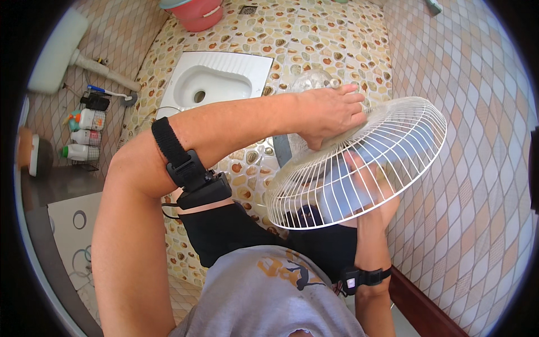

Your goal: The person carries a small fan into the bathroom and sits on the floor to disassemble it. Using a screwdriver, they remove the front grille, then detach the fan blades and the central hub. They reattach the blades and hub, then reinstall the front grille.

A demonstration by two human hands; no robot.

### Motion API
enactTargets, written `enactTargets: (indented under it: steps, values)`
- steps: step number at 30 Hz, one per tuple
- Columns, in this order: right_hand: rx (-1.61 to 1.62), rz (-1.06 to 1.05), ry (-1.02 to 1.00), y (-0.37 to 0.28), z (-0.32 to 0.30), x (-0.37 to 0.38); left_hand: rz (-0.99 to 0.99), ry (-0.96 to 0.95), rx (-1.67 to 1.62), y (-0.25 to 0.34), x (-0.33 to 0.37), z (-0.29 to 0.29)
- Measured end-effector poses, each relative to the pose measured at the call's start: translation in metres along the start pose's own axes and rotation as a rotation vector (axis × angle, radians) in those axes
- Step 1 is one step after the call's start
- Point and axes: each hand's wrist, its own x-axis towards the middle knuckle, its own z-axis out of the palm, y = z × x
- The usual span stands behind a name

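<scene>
A white wire fan guard tilts in front of me, with pale blue fan blades showing through its wires. Across the guard's upper middle lies my left hand, its thumb on the near side and its fingers bent over the other. My right hand is at the guard's lower right, partly seen through the wires, with its fingers mostly hidden. Just beyond my left hand is a shiny, clear rounded part with a small pale knob; I cannot make out the part's kind.
A white squat toilet is set in the pebble-patterned floor. A pink bucket stands at the far left. Several bottles sit in a wire rack along the left wall. A tiled wall rises close on the right.
</scene>
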Motion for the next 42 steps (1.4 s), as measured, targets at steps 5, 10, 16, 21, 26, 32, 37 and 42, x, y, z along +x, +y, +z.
enactTargets:
  steps: [5,10,16,21,26,32,37,42]
  values:
    - [0.183,-0.048,-0.026,-0.007,-0.006,-0.003,-0.004,0.059,-0.017,-0.003,0.000,0.004]
    - [0.080,-0.098,-0.015,0.001,0.006,-0.011,-0.019,0.083,-0.025,-0.001,-0.001,0.001]
    - [0.219,-0.043,0.019,-0.014,-0.007,-0.017,-0.036,-0.060,-0.045,0.000,0.003,-0.006]
    - [0.122,-0.085,0.000,-0.009,0.001,-0.018,-0.084,-0.083,-0.085,0.001,0.003,-0.007]
    - [0.173,-0.071,0.004,-0.013,-0.006,-0.016,-0.036,-0.005,-0.061,0.003,0.001,-0.003]
    - [0.040,-0.143,-0.052,0.009,0.003,-0.009,-0.063,0.062,-0.049,-0.001,0.003,0.000]
    - [-0.077,-0.232,0.007,0.027,-0.004,-0.003,-0.075,0.037,-0.054,0.003,0.004,0.001]
    - [-0.117,-0.287,-0.066,0.033,-0.007,0.005,-0.077,0.034,0.021,0.010,0.006,-0.001]
